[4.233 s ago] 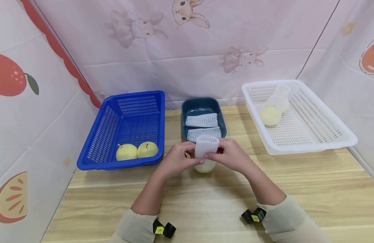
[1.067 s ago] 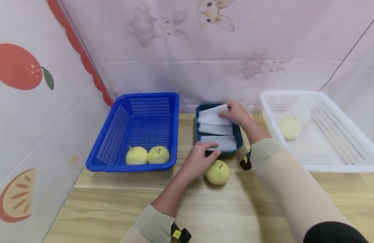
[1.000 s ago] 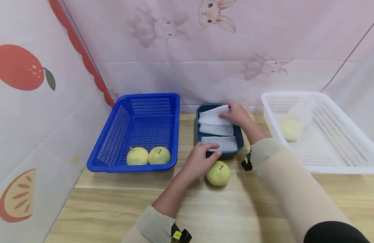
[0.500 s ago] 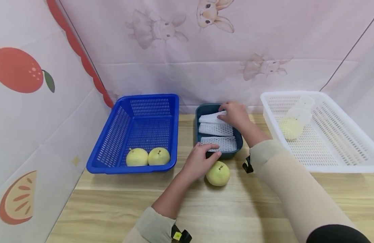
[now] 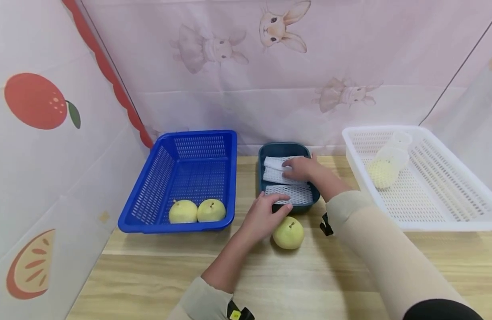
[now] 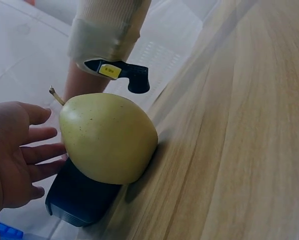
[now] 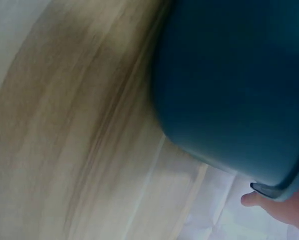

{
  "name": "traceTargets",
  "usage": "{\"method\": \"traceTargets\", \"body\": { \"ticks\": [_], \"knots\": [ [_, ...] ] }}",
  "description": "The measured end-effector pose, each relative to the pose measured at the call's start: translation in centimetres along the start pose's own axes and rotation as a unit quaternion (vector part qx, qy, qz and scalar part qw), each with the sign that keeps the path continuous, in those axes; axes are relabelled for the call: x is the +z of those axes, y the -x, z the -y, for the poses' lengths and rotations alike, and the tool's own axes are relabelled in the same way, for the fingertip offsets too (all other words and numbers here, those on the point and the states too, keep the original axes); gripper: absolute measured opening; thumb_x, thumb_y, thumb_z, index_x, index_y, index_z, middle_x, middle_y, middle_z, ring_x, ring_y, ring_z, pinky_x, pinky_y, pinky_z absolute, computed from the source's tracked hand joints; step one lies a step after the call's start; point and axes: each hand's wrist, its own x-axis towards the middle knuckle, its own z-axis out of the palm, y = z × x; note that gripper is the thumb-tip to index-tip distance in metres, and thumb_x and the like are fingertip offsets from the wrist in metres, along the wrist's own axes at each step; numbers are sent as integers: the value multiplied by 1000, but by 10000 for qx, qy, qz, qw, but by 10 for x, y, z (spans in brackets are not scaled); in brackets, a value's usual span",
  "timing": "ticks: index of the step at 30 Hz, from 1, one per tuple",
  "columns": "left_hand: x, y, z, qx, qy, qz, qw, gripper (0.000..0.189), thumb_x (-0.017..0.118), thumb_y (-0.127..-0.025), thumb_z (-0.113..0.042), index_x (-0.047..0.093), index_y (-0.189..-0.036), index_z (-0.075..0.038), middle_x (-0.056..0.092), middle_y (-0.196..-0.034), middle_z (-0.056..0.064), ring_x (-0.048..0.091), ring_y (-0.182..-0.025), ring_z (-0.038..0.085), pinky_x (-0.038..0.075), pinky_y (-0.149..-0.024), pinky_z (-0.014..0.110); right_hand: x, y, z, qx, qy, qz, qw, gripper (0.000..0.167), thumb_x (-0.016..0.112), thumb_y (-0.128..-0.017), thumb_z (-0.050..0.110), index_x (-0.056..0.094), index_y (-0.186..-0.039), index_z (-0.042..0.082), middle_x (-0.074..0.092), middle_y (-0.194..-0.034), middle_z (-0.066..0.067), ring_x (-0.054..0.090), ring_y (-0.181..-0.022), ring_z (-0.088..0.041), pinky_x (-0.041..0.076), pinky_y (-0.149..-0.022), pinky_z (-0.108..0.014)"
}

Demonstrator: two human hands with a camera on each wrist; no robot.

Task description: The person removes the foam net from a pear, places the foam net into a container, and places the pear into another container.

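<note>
A bare yellow pear (image 5: 287, 233) stands on the wooden table in front of a dark teal tray (image 5: 283, 148). My left hand (image 5: 262, 215) has its fingers stretched over the tray's near rim, thumb close above the pear. In the left wrist view its spread fingers show beside the pear (image 6: 109, 137) and hold nothing. White foam net sleeves lie flat in the tray: a front net sleeve (image 5: 290, 194), and two overlapping ones towards the back. My right hand (image 5: 303, 170) reaches over the right rim, thumb and forefinger apart on the middle net sleeve (image 5: 275, 175). The tray (image 7: 229, 90) hides most of this hand in the right wrist view.
A blue basket (image 5: 128, 218) on the left holds two bare pears (image 5: 198, 210). In the white basket (image 5: 434, 225) on the right lie net-sleeved pears (image 5: 383, 172). A printed cloth (image 5: 214, 106) hangs behind the table.
Earlier, both hands held a net sleeve over a pear; now the pear is bare. The right hand has lowered the lifted back net sleeve and shifted towards the middle one. The left hand stays put.
</note>
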Motion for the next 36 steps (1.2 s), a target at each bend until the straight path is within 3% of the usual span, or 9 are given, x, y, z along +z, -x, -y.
{"method": "traceTargets", "body": {
  "ticks": [6, 12, 15, 19, 22, 29, 36],
  "knots": [
    [2, 4, -4, -200, 192, 84, 9996, 37, 57, -98, -42, 65, -128, -23, 60, -137, -5, 28, -147, 35, 21, -118, 58, 0, 7, -5, -183, -223, -374, 9989, 52, 55, -96, 44, 53, -142, 20, 51, -146, -11, 41, -139, -35, 10, -113, -71],
    [-4, 9, -6, 351, 426, 280, 9981, 36, 57, -98, -45, 67, -125, -23, 65, -126, -12, 54, -127, 9, 44, -108, 40, -5, 15, -5, -495, -432, -823, 9944, 52, 57, -96, 43, 54, -141, 16, 55, -142, -13, 46, -135, -35, 16, -112, -68],
    [-6, 12, -5, 572, 444, 374, 9967, 34, 59, -97, -44, 69, -122, -24, 67, -121, -13, 57, -121, 6, 47, -105, 36, -9, 23, -2, -628, -530, -996, 9916, 50, 57, -97, 40, 55, -140, 14, 55, -142, -13, 45, -135, -35, 15, -113, -68],
    [-5, 17, -3, 616, 300, 568, 9960, 33, 62, -96, -44, 70, -120, -23, 68, -121, -11, 58, -121, 8, 47, -104, 35, -13, 36, 0, -833, -736, -1238, 9861, 46, 59, -97, 35, 56, -138, 12, 56, -141, -13, 45, -136, -34, 16, -114, -66],
    [-3, 20, -2, 610, 114, 696, 9956, 34, 64, -95, -43, 70, -120, -22, 69, -121, -9, 58, -121, 9, 47, -104, 35, -15, 49, 1, -980, -1019, -1448, 9793, 44, 59, -98, 32, 57, -136, 10, 57, -140, -12, 45, -135, -33, 18, -115, -64],
    [0, 24, 0, 609, -47, 755, 9953, 33, 66, -94, -38, 70, -121, -19, 69, -120, -9, 59, -120, 9, 47, -104, 35, -11, 87, 5, -1261, -1888, -1736, 9583, 44, 60, -98, 29, 56, -138, 10, 56, -140, -11, 50, -131, -33, 41, -108, -52],
    [6, 23, 0, 770, -181, 594, 9951, 23, 66, -95, -29, 73, -115, -19, 70, -117, -10, 61, -118, 8, 48, -103, 33, 4, 120, 7, -1350, -2593, -1956, 9361, 42, 60, -98, 29, 58, -136, 10, 57, -139, -10, 50, -132, -29, 41, -108, -51]
  ]
}}
